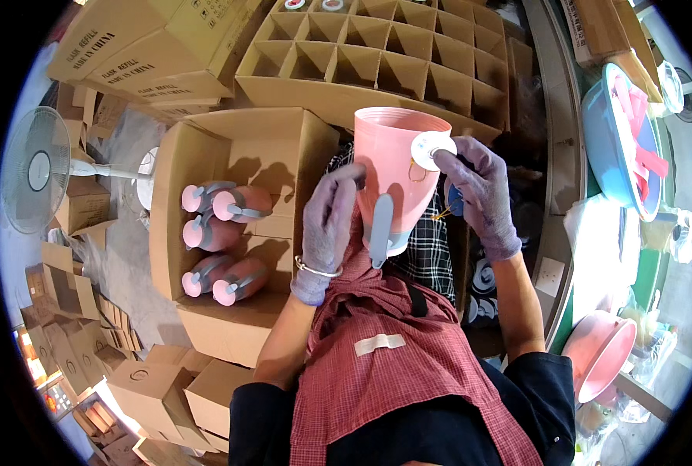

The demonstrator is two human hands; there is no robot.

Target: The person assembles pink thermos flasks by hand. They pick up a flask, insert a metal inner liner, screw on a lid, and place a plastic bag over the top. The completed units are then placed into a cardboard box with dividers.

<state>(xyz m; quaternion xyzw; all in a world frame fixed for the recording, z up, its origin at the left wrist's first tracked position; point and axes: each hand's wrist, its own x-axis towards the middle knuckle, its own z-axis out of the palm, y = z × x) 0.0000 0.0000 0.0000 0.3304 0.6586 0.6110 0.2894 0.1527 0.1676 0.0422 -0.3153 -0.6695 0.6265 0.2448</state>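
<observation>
A pink jug shell point(385, 159) with a grey handle point(381, 225) stands over my lap, wide round mouth up and narrow end down. My left hand point(330, 225), in a greyish glove, has its fingers bent together against the shell's left side; whether they pinch anything is hidden. On the other side my gloved right hand point(482, 190) pinches a round white disc point(431, 149) between thumb and fingers, in front of the shell's right rim. A thin yellowish loop hangs below the disc.
An open carton point(229, 132) at the left holds several pink jugs point(214, 233) with grey handles. Ahead lies a divided cardboard box point(377, 70). A blue basin point(606, 147) with pink pieces and a pink basin point(598, 353) are at the right. A fan point(39, 167) stands far left.
</observation>
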